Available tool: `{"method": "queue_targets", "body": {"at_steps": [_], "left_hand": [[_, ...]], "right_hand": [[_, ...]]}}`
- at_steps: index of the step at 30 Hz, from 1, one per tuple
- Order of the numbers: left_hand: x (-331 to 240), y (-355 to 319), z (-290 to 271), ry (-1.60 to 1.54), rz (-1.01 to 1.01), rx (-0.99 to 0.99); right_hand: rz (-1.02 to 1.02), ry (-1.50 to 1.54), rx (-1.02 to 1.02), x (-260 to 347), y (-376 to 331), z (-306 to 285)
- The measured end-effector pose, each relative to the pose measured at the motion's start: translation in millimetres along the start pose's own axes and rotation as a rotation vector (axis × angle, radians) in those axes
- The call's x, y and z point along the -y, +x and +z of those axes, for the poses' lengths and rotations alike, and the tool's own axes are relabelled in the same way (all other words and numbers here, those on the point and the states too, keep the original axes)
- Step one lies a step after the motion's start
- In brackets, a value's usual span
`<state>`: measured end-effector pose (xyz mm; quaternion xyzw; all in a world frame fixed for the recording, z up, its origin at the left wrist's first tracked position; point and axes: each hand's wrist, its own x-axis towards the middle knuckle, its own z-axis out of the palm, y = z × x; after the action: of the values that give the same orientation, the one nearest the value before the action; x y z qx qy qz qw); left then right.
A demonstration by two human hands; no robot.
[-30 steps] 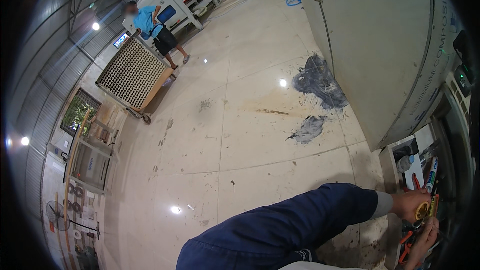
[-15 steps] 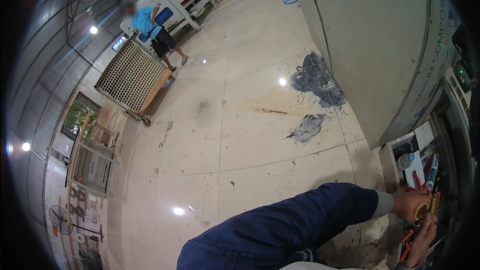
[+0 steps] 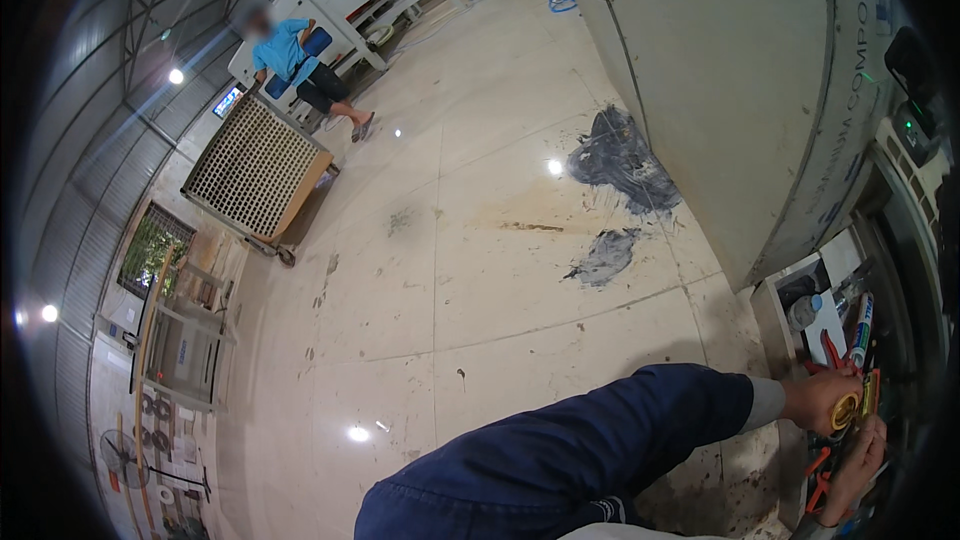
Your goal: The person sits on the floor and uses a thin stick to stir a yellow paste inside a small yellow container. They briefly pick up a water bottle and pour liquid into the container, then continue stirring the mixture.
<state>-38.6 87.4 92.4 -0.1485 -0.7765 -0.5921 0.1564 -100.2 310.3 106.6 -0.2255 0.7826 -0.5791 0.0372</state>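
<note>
My left hand (image 3: 815, 402), in a navy sleeve with a grey cuff, reaches over an open drawer (image 3: 785, 340) at the lower right. Its fingers are closed round a round yellow roll (image 3: 845, 412). Just below, my right hand (image 3: 857, 462) has its fingers bent together close to the roll and a narrow yellow package (image 3: 870, 395). What the right fingers pinch is too small to make out. Red-handled pliers (image 3: 831, 350) and a white-and-blue tube (image 3: 862, 330) lie beyond the hands. Orange-red handled tools (image 3: 818, 480) lie to the left of my right hand.
A blue-capped bottle (image 3: 803, 313) sits in the drawer's far part. A large grey cabinet (image 3: 700, 90) rises beyond it. Dark smears (image 3: 625, 165) mark the tiled floor. Far left, a person (image 3: 290, 55) in a blue shirt stands by a wheeled mesh cart (image 3: 255, 165).
My view has shifted slightly. Both hands stay together over the drawer, and the yellow roll has turned a little to face me. The far person's legs have changed position.
</note>
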Motion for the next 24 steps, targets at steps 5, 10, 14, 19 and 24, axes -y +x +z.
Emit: {"method": "queue_targets", "body": {"at_steps": [5, 10, 14, 19, 24], "left_hand": [[-3.7, 0.4, 0.6, 0.002, -0.037, -0.02], [-5.8, 3.4, 7.5, 0.0, -0.066, 0.003], [-3.0, 4.2, 14.2, -0.038, -0.044, 0.019], [-2.6, 6.6, 19.8, -0.002, -0.032, -0.007], [-5.6, 6.7, 3.8, -0.215, 0.087, 0.079]], "right_hand": [[-0.107, -0.155, 0.074, 23.2, -5.9, 2.0], [0.145, 0.067, 0.176, 37.5, -12.1, -2.3], [0.167, 0.058, 0.081, 44.2, -16.7, -4.6], [0.161, -0.105, 0.193, 54.1, -10.6, -9.6], [0.089, -0.18, -0.009, 79.8, -23.7, 0.4]]}}
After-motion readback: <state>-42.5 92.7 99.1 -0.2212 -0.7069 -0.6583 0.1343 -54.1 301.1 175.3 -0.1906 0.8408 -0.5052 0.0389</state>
